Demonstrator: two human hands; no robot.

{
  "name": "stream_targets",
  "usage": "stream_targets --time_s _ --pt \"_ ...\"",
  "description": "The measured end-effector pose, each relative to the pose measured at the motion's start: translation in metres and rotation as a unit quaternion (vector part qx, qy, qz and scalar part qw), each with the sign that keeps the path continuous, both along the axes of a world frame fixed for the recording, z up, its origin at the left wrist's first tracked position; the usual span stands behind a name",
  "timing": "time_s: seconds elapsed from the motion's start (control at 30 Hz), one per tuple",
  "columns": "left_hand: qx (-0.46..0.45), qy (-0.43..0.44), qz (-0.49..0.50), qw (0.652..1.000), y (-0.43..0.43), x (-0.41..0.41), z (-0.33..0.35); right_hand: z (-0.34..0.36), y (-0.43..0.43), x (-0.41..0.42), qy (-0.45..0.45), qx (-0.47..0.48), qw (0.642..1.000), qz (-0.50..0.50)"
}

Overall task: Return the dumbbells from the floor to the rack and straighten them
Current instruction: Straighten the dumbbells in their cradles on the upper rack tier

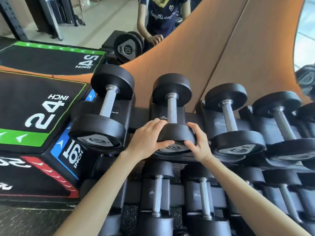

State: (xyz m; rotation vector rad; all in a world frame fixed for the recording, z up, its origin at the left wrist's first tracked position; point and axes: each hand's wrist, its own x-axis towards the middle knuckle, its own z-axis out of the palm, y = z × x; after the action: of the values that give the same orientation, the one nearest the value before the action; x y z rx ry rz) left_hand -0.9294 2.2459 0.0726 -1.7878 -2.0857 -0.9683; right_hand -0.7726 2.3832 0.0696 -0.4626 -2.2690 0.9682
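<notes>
on the rack [139, 117] top tier, left grip [148, 142] and right grip [198, 143] both clasp the near head of the dumbbell [172, 110], seated in its cradle. suggest twisting till its label sits level, far head kept seated.

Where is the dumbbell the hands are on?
Head view: the held dumbbell is second from left on the top row of the rack, between the end dumbbell and the third dumbbell; left hand and right hand grip its near head.

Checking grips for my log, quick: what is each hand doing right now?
Left hand: grips the near head of the dumbbell, second from the left in the top row.
Right hand: grips the same head from the other side.
</notes>
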Motion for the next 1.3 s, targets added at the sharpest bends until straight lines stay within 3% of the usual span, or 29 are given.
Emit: stream_targets --time_s 0.13,0.27,0.47,0.7,0.97,1.17,1.3 --pt "0.060 -0.294 -0.034 0.953 -0.015 0.002 -0.030 0.025 -0.007 -0.003 -0.090 0.057 0.993 0.054" --pt "0.075 -0.349 -0.069 0.931 -0.012 -0.003 -0.042 0.050 -0.018 -0.024 -0.149 0.158 0.972 0.087" --pt "0.105 -0.443 -0.079 0.887 -0.006 -0.003 -0.063 0.042 -0.020 -0.034 -0.074 0.160 0.982 0.068" --pt "0.191 -0.442 -0.079 0.873 0.018 0.008 -0.070 0.038 -0.013 -0.026 -0.051 0.126 0.989 0.062" --pt "0.140 -0.397 -0.097 0.902 0.019 0.005 -0.054 0.025 -0.002 -0.016 0.009 0.131 0.990 0.055" --pt "0.042 -0.231 -0.068 0.970 0.013 0.003 -0.024 -0.005 0.005 -0.009 0.088 0.058 0.994 0.013" --pt "0.028 -0.127 -0.037 0.991 0.016 0.006 -0.008 -0.020 0.007 -0.008 0.131 0.024 0.991 -0.015"
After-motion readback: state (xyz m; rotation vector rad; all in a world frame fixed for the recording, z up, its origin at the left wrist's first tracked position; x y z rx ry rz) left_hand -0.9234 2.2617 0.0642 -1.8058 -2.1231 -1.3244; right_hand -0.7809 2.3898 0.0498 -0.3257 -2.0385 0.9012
